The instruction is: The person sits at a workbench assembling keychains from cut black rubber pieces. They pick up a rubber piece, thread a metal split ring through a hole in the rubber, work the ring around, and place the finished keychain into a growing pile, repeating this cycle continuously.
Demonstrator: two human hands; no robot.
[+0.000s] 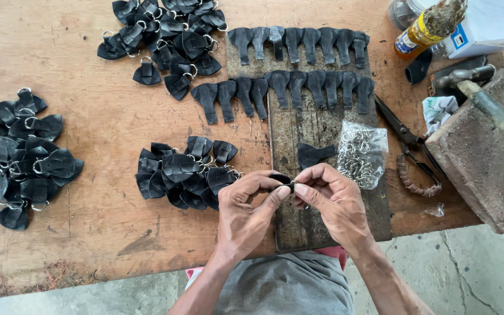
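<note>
Pinching one small black leather tab (281, 179) between closed fingertips, the left hand (246, 210) and right hand (333, 201) meet above a dark board (322, 146), beside a bag of metal rings (361, 153).

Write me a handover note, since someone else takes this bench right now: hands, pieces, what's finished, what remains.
Left hand and right hand together pinch one small black leather piece with a metal ring over the dark board.
Done: ringed pieces lie in the pile beside the left hand, the top pile and the far-left pile.
Left: two rows of flat pieces without rings, plus one loose piece.
The bag of rings lies just beyond the right hand.
</note>
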